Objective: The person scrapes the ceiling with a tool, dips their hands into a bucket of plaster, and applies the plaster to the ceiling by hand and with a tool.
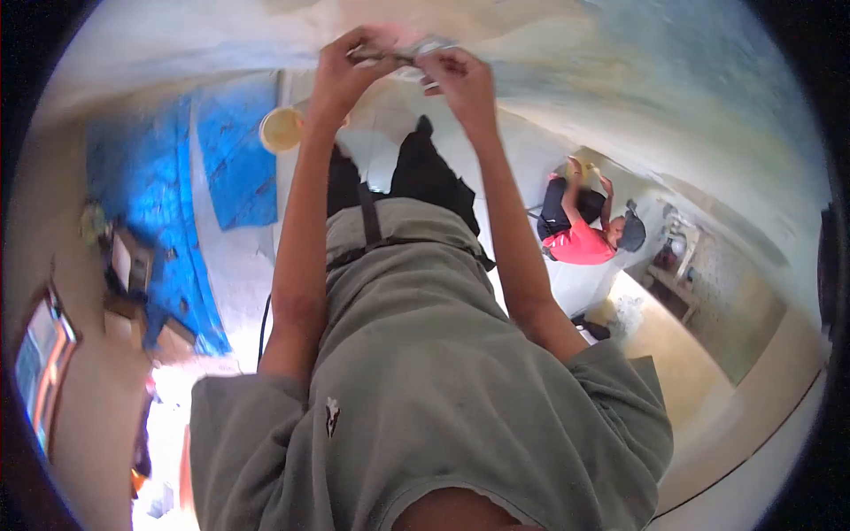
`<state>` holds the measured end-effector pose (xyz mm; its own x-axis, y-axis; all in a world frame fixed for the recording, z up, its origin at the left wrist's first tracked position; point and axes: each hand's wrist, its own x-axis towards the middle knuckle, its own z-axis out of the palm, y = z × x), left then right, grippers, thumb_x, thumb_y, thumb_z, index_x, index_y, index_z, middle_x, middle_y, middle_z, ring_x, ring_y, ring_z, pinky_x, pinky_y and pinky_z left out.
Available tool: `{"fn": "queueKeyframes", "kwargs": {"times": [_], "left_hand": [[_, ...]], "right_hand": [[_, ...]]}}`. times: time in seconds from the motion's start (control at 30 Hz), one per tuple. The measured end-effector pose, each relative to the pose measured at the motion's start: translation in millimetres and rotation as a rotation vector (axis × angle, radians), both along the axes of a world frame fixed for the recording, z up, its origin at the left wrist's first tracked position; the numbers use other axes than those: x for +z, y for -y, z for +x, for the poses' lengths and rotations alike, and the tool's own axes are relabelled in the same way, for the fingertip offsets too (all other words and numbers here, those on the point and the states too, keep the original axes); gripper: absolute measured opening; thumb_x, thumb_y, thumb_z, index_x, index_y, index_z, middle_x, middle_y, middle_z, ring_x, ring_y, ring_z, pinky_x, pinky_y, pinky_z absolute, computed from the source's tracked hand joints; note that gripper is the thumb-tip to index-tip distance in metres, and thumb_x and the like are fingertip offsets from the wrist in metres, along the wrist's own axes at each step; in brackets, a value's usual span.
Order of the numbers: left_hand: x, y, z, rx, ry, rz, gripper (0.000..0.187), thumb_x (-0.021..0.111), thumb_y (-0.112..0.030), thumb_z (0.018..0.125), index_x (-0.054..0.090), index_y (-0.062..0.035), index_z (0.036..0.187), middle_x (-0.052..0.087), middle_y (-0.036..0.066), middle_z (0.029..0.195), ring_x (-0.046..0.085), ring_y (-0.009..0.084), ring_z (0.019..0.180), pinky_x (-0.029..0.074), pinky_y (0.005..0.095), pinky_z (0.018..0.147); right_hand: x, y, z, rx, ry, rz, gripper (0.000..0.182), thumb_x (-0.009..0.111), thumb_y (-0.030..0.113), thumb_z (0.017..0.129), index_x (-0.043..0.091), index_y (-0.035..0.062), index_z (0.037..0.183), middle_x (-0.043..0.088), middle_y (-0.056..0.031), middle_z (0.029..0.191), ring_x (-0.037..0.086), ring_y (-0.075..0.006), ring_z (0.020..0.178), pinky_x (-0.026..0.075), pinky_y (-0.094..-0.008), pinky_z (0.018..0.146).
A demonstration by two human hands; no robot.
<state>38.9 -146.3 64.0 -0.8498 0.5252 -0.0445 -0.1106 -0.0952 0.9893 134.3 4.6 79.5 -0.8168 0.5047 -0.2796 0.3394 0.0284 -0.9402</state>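
Note:
Both my hands are raised at the top of the head view, close to the pale, blotchy wall [567, 44]. My left hand [354, 71] is closed, its fingers pinching one end of a thin dark, flat-looking tool [403, 59]. At the other end, the curled fingers of my right hand [459, 78] grip the same piece. Blur and my fingers hide its exact kind. A pinkish patch shows just behind my left fingers.
A yellowish bucket [282, 130] stands on the floor beyond my left forearm. Blue sheeting [235, 159] covers floor on the left, with boxes [124, 323] near it. To the right, a person in a red shirt [580, 243] sits low by the wall, holding something yellowish.

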Motion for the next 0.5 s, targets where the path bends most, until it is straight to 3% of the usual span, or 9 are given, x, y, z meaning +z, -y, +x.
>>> {"fn": "queueKeyframes", "kwargs": {"times": [0.03, 0.1, 0.23, 0.33, 0.47, 0.5], "left_hand": [[-2, 0, -1, -0.038, -0.167, -0.155, 0.021, 0.071, -0.007, 0.074, 0.066, 0.0015, 0.092, 0.068, 0.008, 0.086, 0.063, 0.0125, 0.078, 0.051, 0.0289, 0.073], [-11, 3, -2, -0.221, -0.075, -0.214, 0.020, 0.071, -0.011, 0.072, 0.067, 0.0004, 0.088, 0.068, 0.006, 0.080, 0.060, 0.0112, 0.073, 0.048, 0.0288, 0.068], [-2, -2, 16, -0.179, -0.200, -0.453, 0.022, 0.075, -0.015, 0.070, 0.069, -0.0043, 0.089, 0.066, 0.006, 0.072, 0.061, 0.0136, 0.066, 0.048, 0.0301, 0.064], [2, -11, 25, -0.201, -0.156, -0.348, 0.024, 0.077, -0.012, 0.069, 0.070, -0.0063, 0.091, 0.066, 0.008, 0.069, 0.062, 0.0119, 0.063, 0.051, 0.0279, 0.064], [13, -37, 27, -0.147, -0.382, -0.452, 0.022, 0.076, -0.010, 0.070, 0.070, -0.0049, 0.091, 0.069, 0.010, 0.073, 0.065, 0.0155, 0.064, 0.051, 0.0285, 0.065], [14, -47, 26, -0.127, -0.403, -0.458, 0.020, 0.075, -0.010, 0.072, 0.070, -0.0041, 0.090, 0.070, 0.011, 0.076, 0.066, 0.0168, 0.066, 0.051, 0.0295, 0.066]], "right_hand": [[-9, -1, 4, -0.040, -0.043, 0.000, 0.012, 0.065, 0.012, 0.086, 0.066, 0.0005, 0.091, 0.068, -0.0069, 0.085, 0.065, -0.0139, 0.073, 0.056, -0.0269, 0.062], [-19, 4, 16, -0.134, -0.150, -0.107, 0.013, 0.064, 0.008, 0.085, 0.063, 0.0030, 0.097, 0.067, -0.0059, 0.089, 0.064, -0.0143, 0.082, 0.056, -0.0299, 0.071], [-18, 30, 28, -0.320, -0.238, -0.448, 0.027, 0.066, 0.007, 0.082, 0.056, 0.0019, 0.106, 0.064, -0.0062, 0.098, 0.062, -0.0149, 0.089, 0.052, -0.0309, 0.084], [-18, 42, 21, -0.386, -0.098, -0.494, 0.021, 0.068, 0.012, 0.084, 0.060, 0.0006, 0.100, 0.064, -0.0059, 0.096, 0.062, -0.0124, 0.087, 0.052, -0.0267, 0.079], [-30, 18, 17, -0.396, -0.298, -0.549, 0.021, 0.068, 0.011, 0.085, 0.062, -0.0006, 0.101, 0.064, -0.0050, 0.092, 0.062, -0.0118, 0.085, 0.052, -0.0253, 0.076], [-22, 10, 16, -0.421, -0.355, -0.513, 0.020, 0.070, 0.011, 0.083, 0.063, -0.0011, 0.099, 0.063, -0.0035, 0.086, 0.060, -0.0101, 0.078, 0.051, -0.0241, 0.071]]}}
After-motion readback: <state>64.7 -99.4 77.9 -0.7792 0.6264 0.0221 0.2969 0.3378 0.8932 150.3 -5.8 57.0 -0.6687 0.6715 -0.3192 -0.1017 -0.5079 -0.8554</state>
